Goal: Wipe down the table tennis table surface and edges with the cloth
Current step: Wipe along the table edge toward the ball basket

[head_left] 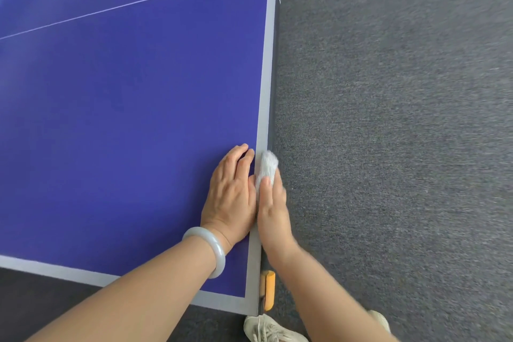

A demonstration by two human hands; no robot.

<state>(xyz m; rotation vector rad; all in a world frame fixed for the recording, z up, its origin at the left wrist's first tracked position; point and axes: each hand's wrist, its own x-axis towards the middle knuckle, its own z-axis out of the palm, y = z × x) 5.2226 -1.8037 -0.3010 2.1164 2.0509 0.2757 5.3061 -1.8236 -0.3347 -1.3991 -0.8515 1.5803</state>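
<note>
Cloth [267,168]: white, bunched, lying on the grey border [263,91] along the right edge of the table [125,119], near the corner closest to me, and lapping over onto the side face.

My right hand [273,214] grasps the cloth. The thumb presses on top of it, and the fingers curl down over the edge, where I cannot see them.

My left hand [231,197] lies flat on the blue top just beside the cloth, close against the right hand. Its fingers are straight and together, holding nothing, with the fingertips stopping just short of the grey border. A pale bangle [213,250] circles the left wrist.

1 thin white line [133,3] crosses the blue top well beyond both hands and ends just short of the right border. The grey border also runs along the near edge and meets the right one at the corner.

An orange fitting [269,290] sits on the side face of the table at that corner, just below my right forearm.

Grey carpet [402,147] fills the floor to the right of the table. 1 pale laced shoe [266,330] stands on it below the corner.
</note>
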